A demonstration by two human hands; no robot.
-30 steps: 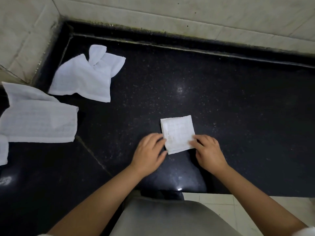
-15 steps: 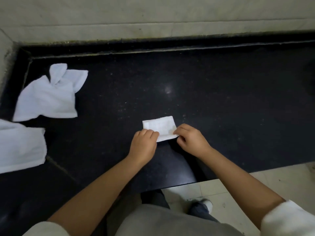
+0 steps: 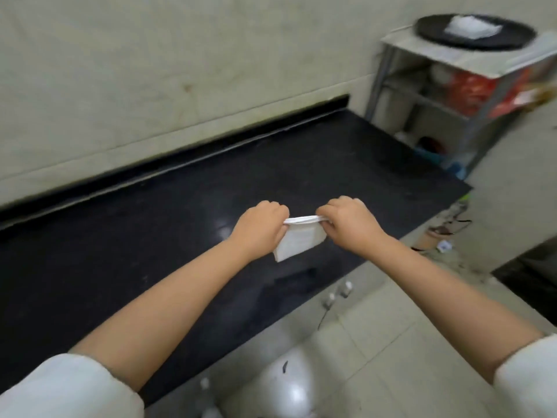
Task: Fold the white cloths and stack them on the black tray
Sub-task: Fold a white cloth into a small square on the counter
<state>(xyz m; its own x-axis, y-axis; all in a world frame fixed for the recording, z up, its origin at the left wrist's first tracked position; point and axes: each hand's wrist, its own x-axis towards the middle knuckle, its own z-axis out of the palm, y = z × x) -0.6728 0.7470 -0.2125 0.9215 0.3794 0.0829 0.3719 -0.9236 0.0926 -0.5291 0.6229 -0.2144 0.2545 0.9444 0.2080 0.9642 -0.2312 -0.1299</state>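
A small folded white cloth (image 3: pixel 300 240) hangs in the air above the black counter (image 3: pixel 150 236). My left hand (image 3: pixel 260 229) grips its left top corner and my right hand (image 3: pixel 349 223) grips its right top corner. Both fists are closed on the cloth's upper edge. At the far right top, a round black tray (image 3: pixel 506 37) rests on a metal rack, with folded white cloths (image 3: pixel 470 27) stacked on it. The loose cloths at the left are out of view.
The metal rack (image 3: pixel 422 82) stands beyond the counter's right end, with red packets (image 3: pixel 476 89) on its shelves. A tiled wall (image 3: pixel 150 70) runs behind the counter. Pale floor tiles (image 3: pixel 391 342) lie below my arms.
Both hands lifted the folded cloth off the counter. My view swung right, so the rack and black tray came in and the loose cloths at the left dropped out.
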